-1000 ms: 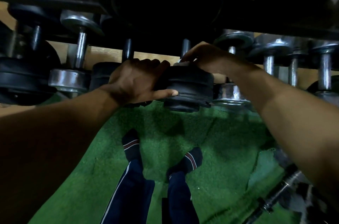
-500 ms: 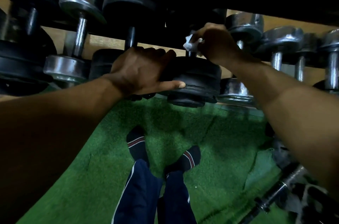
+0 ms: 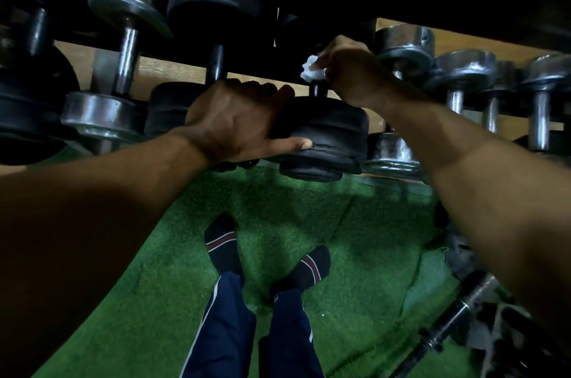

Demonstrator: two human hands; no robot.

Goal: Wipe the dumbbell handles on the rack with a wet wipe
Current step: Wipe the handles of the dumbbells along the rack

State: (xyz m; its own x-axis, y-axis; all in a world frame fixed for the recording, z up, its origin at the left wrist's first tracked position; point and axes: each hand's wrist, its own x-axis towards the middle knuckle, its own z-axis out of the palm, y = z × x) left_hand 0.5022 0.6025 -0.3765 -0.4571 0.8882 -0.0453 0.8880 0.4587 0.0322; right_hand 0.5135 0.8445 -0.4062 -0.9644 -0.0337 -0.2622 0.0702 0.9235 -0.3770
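I have the black dumbbell [image 3: 324,136] steadied on the rack [image 3: 463,34] with my left hand [image 3: 234,121]: its fingers curl over the top of the near weight head and the thumb lies along the head's front face. My right hand [image 3: 349,68] is wrapped round the handle [image 3: 315,89] just above that head, pinching the white wet wipe [image 3: 310,70] against the bar; a crumpled tuft of it sticks out on the left side of my fist.

To do this stroke well, I judge the wipe should encircle the handle rather than bunch on one side, so I would spread that loose tuft round the bar before sliding. Then I want to run the right hand along the handle's full length while twisting, so the far side gets cleaned too. Most of the handle is hidden by the hand and the dark shelf above, so I cannot tell how much is done. The left hand should hold firm so the dumbbell does not roll toward the chrome dumbbells [image 3: 398,148] just beside it.
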